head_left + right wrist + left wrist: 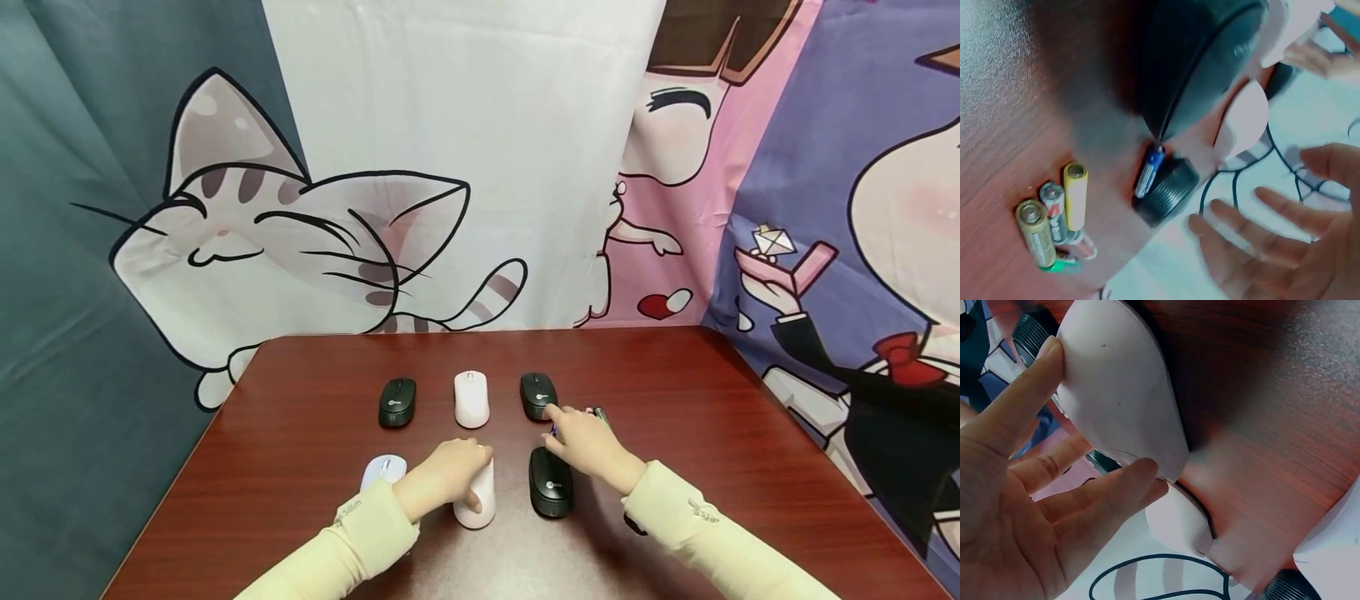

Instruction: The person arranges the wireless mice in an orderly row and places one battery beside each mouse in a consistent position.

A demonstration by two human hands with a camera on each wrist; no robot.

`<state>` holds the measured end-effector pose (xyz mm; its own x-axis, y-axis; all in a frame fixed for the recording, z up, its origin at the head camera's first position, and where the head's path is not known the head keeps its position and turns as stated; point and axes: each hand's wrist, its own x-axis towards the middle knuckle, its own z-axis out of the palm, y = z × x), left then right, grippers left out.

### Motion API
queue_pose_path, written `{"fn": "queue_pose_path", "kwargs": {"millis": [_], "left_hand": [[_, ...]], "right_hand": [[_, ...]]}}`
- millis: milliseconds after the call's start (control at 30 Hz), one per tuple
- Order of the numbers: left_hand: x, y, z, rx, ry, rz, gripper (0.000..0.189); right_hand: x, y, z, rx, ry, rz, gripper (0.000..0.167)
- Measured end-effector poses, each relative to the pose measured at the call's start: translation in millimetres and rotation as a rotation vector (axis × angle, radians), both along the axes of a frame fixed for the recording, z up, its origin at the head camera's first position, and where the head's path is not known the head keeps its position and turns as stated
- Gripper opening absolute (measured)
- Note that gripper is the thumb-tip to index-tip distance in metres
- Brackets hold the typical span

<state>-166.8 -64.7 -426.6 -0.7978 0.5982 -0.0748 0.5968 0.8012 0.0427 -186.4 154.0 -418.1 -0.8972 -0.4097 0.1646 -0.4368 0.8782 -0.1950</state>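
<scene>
My left hand (444,473) holds a pale computer mouse (476,510) in the middle of the front row. In the left wrist view the thumb lies along one side of that mouse (1116,387) and fingertips are at its end. My right hand (588,440) is over the table just beyond the front black mouse (551,485), beside the back black mouse (537,393). Its fingers are spread and loose in the right wrist view, with nothing in them. Between those two black mice lies a blue battery (1150,170), mostly hidden by the right hand in the head view.
Several loose batteries (1040,236), gold, grey, yellow and green among them, stand or lie right of the black mice. Another white mouse (384,467) sits left of my left hand. At the back are a black mouse (397,403) and a white mouse (471,400). A printed curtain hangs behind.
</scene>
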Motion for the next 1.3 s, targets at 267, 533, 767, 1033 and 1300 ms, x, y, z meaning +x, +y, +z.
{"fn": "queue_pose_path", "kwargs": {"millis": [267,533,767,1033,1300], "left_hand": [[12.7,0.9,-7.2,-0.063,0.149,0.011,0.048],[24.7,6.7,-0.3,-0.052,0.202,0.029,0.039],[11.6,20.3,12.0,0.129,0.283,-0.029,0.02],[-27.5,54.2,21.0,0.328,0.283,-0.042,0.009],[-59.8,85.6,0.8,0.321,0.181,-0.035,0.003]], "right_hand": [[-5.8,22,-1.5,-0.085,0.123,0.075,0.024],[-16.2,50,-0.8,-0.167,0.162,0.086,0.022],[-32.8,75,3.7,-0.322,0.172,0.055,0.018],[-39.9,98,-6.2,-0.262,0.237,0.028,0.018],[-55.0,130,-24.0,-0.141,0.306,0.112,0.021]]}}
